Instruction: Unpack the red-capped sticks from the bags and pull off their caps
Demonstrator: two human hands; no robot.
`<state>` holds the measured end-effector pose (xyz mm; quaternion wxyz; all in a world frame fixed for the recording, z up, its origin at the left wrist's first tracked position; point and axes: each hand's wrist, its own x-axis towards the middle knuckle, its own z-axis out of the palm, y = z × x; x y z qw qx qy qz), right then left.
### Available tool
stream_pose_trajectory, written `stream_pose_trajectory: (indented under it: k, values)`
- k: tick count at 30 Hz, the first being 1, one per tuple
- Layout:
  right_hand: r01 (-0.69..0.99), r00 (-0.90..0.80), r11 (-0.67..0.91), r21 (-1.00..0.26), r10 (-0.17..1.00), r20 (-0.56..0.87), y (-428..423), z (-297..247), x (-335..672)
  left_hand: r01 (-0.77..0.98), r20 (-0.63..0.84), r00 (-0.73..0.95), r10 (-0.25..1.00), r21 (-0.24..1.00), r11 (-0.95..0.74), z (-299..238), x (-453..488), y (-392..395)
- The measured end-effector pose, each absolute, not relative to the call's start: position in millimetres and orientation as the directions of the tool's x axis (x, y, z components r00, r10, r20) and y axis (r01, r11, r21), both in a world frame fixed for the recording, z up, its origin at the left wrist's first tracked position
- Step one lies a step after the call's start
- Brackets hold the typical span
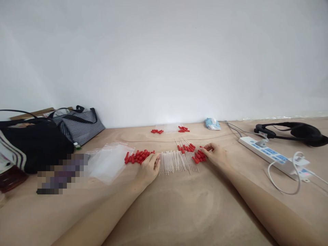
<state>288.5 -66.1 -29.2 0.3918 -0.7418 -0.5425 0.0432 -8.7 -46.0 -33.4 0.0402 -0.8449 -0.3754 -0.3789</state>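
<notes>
A row of thin clear tubes [175,162], like dropper pipettes, lies side by side on the wooden table. At its left end, my left hand [151,166] rests with curled fingers, and what they hold, if anything, is hidden. Touching that hand is a heap of loose red rubber bulbs [138,156]. My right hand [215,153] pinches a red rubber bulb [201,148] at the edge of a smaller red pile [198,158]. Just behind the row, several tubes with red bulbs on their ends [186,148] lie fanned out.
Clear zip bags [110,164] lie left of the heap. Further back is another group of tubes [170,128] between red bulbs. A power strip [274,155] with white cables, a black headset [294,133] and a blue packet [212,123] are right; bags [82,126] stand left.
</notes>
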Motion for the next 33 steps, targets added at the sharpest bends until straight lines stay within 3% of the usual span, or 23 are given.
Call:
stream_pose_trajectory:
  k: [8, 13, 19, 26, 29, 33]
  values:
    - [0.849, 0.299, -0.055, -0.525, 0.870, 0.393, -67.6, -29.3, 277.6, 0.586, 0.608, 0.525, 0.595, 0.249, -0.771, -29.0, -12.9, -54.9]
    - [0.849, 0.369, -0.116, -0.515, 0.828, 0.423, -59.7, -27.5, 279.3, 0.605, 0.635, 0.482, 0.604, 0.258, -0.753, -24.8, -14.5, -54.7]
    - [0.829, 0.360, -0.242, -0.504, 0.921, 0.150, -20.0, -15.9, 282.4, 0.642, 0.641, 0.446, 0.625, 0.258, -0.722, -21.5, -16.4, -54.1]
    - [0.831, 0.349, -0.312, -0.460, 0.937, -0.006, 14.5, -12.7, 271.6, 0.651, 0.659, 0.427, 0.619, 0.251, -0.716, -23.7, -17.9, -52.4]
    - [0.838, 0.358, -0.323, -0.441, 0.934, -0.004, 16.1, -6.5, 269.1, 0.648, 0.659, 0.433, 0.616, 0.247, -0.720, -24.0, -18.0, -52.1]
    - [0.856, 0.314, -0.232, -0.463, 0.943, 0.107, -3.9, 6.0, 260.1, 0.667, 0.674, 0.415, 0.611, 0.231, -0.708, -23.4, -18.5, -52.3]
